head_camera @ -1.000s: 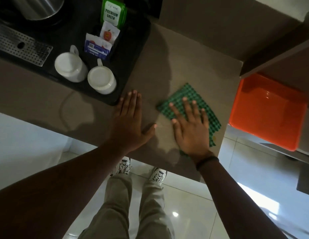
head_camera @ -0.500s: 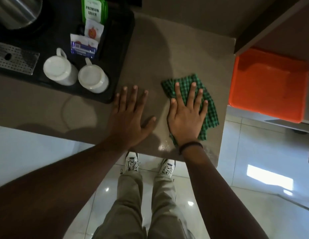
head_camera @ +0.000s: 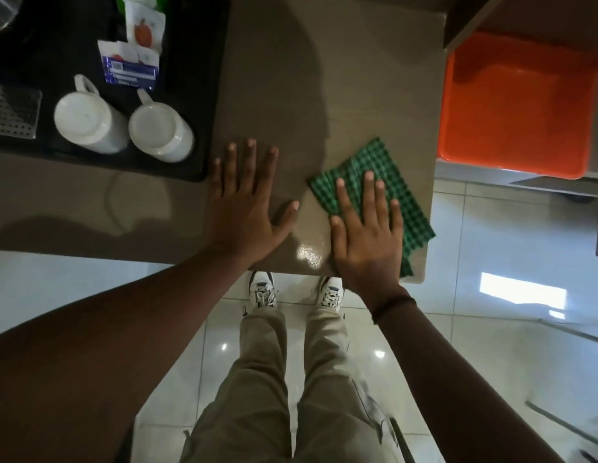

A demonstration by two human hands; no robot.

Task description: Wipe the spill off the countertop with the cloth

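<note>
A green checked cloth [head_camera: 382,160] lies on the brown countertop [head_camera: 307,78] near its right end. My right hand [head_camera: 366,235] presses flat on the cloth with fingers spread, covering its near part, and the heel of the hand sits at the counter's front edge. A wet shiny patch [head_camera: 311,255] shows on the countertop just left of that hand. Resting flat and bare on the counter to the left is my left hand [head_camera: 247,208], holding nothing.
A black tray [head_camera: 197,78] at the left holds two upturned white mugs [head_camera: 90,125] [head_camera: 160,135] and tea sachets [head_camera: 130,68]. An orange bin [head_camera: 518,105] stands past the counter's right edge. My legs and the tiled floor are below.
My right hand has slid the cloth a little toward the counter's near right corner, and the cloth has turned under it. The left hand has stayed flat in place.
</note>
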